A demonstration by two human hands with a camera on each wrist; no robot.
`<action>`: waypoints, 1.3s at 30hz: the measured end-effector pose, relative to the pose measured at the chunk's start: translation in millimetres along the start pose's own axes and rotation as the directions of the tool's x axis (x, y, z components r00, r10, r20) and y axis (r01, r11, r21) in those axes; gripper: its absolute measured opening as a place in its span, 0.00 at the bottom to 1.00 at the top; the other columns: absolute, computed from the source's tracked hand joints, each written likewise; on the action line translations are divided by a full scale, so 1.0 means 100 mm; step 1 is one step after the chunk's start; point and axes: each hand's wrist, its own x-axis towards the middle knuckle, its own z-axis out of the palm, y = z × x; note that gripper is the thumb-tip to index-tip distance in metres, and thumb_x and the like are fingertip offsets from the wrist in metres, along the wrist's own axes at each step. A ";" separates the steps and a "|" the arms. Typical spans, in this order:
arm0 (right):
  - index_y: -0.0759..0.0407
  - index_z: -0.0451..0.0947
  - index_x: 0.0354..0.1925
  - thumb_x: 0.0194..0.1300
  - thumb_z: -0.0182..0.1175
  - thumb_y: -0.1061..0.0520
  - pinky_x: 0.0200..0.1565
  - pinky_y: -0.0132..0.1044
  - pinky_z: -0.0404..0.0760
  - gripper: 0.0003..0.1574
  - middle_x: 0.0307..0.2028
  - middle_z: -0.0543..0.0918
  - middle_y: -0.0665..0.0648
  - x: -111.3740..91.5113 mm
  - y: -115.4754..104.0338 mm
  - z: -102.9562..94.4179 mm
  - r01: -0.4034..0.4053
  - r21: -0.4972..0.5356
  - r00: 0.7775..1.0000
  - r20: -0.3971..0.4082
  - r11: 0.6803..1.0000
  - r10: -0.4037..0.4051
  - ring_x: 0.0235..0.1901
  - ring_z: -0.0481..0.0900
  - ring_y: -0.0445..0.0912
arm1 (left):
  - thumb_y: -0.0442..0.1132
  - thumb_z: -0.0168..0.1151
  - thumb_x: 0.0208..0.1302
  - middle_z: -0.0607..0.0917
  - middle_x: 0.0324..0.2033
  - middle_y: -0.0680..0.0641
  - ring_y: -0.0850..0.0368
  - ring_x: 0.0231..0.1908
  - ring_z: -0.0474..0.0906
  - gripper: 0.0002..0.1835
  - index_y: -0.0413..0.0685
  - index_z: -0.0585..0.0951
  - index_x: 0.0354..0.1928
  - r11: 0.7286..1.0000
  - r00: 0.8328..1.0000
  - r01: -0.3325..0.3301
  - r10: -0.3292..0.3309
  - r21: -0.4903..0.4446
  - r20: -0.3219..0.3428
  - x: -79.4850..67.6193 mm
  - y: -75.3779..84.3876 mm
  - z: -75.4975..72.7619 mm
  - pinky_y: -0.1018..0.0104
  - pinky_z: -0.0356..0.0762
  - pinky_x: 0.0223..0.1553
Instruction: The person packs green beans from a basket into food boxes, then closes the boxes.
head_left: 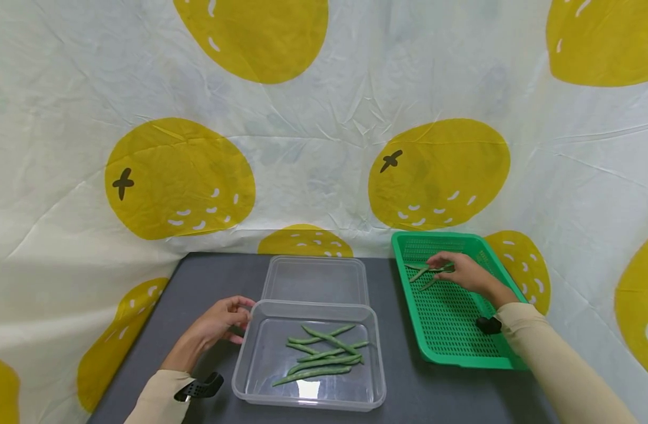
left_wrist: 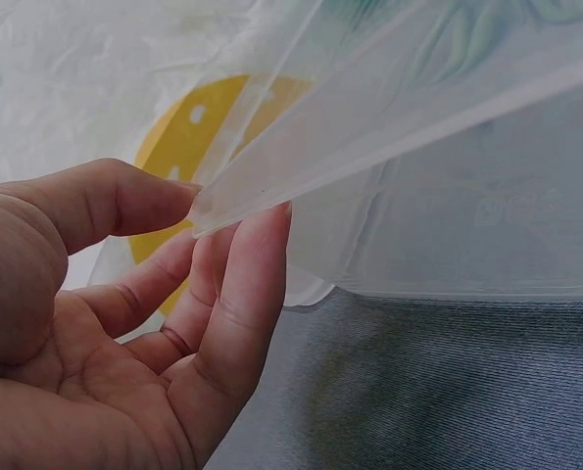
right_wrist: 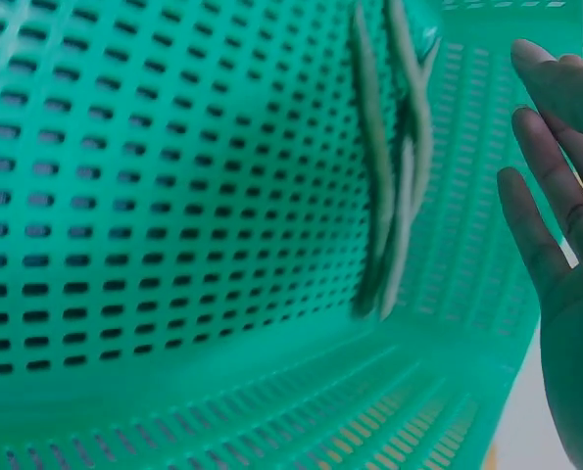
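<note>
My left hand (head_left: 218,323) pinches the left rim of a clear plastic container (head_left: 309,403). In the left wrist view, its thumb and fingers meet at the container's edge (left_wrist: 369,162). Several green beans (head_left: 313,374) lie crossed on the container's floor. Over the far part of a green plastic basket (head_left: 446,321) is my right hand (head_left: 464,274), close to a few green beans (head_left: 418,274). From the right wrist, these beans (right_wrist: 374,147) rest along the basket's side, and the right hand's fingers (right_wrist: 541,230) look extended and apart from them.
Behind the container lies a clear plastic lid (head_left: 316,280), flat on the dark grey table (head_left: 212,277). A white cloth (head_left: 313,176) with yellow fruit prints hangs behind the table and along its sides. The basket's raised rim stands at the right.
</note>
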 end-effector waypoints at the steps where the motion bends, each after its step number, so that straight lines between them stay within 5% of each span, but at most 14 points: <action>1: 0.63 0.77 0.60 0.67 0.65 0.65 0.54 0.60 0.79 0.24 0.54 0.82 0.67 -0.01 0.03 0.00 0.001 -0.005 1.000 0.001 1.000 -0.001 0.54 0.79 0.64 | 0.34 0.60 0.66 0.80 0.42 0.35 0.50 0.37 0.80 0.26 0.31 0.70 0.63 1.000 1.000 0.002 -0.002 -0.001 -0.001 0.00 0.00 0.00 0.53 0.85 0.32; 21: 0.68 0.68 0.69 0.69 0.64 0.61 0.58 0.70 0.70 0.34 0.66 0.70 0.76 -0.13 0.39 0.09 -0.121 -0.032 0.991 0.061 0.992 0.123 0.66 0.64 0.75 | 0.36 0.60 0.69 0.80 0.42 0.37 0.50 0.37 0.79 0.25 0.32 0.70 0.64 1.000 0.999 -0.012 0.012 -0.002 0.031 -0.02 0.01 0.02 0.53 0.86 0.32; 39: 0.69 0.73 0.65 0.70 0.63 0.61 0.58 0.70 0.69 0.28 0.64 0.71 0.76 -0.17 0.42 0.04 -0.167 -0.069 0.986 0.014 0.983 0.169 0.64 0.65 0.75 | 0.35 0.60 0.67 0.80 0.42 0.35 0.50 0.37 0.79 0.25 0.31 0.70 0.63 1.000 1.000 0.004 -0.004 0.003 0.012 0.00 -0.01 0.00 0.53 0.86 0.32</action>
